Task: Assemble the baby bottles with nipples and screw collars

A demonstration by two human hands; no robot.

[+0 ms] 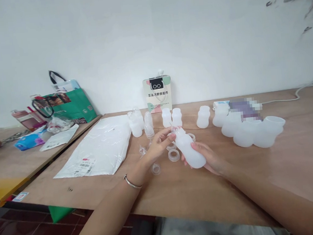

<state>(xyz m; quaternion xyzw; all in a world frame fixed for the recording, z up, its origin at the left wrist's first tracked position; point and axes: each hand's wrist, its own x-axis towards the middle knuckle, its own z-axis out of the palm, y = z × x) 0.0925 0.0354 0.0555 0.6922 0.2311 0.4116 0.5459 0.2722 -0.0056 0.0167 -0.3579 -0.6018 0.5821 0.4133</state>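
Note:
A frosted white baby bottle (190,150) is held tilted above the table, its mouth up and to the left. My right hand (206,157) is wrapped round the lower body of this bottle. At the mouth, my left hand (162,142) pinches a clear bottle nipple (175,129) with thumb and fingers; the fingers partly hide how it sits on the neck. Just below lie clear collar rings (173,155). Left of them on the table are a loose clear nipple (142,150) and another small clear piece (156,168).
Bottles with clear tops (135,124) stand behind my left hand. Several open bottles (267,133) stand to the right, more (172,117) at the back. A white mailing bag (98,144) lies left. A paper bag (158,95) leans on the wall; a green bag (73,106) is far left.

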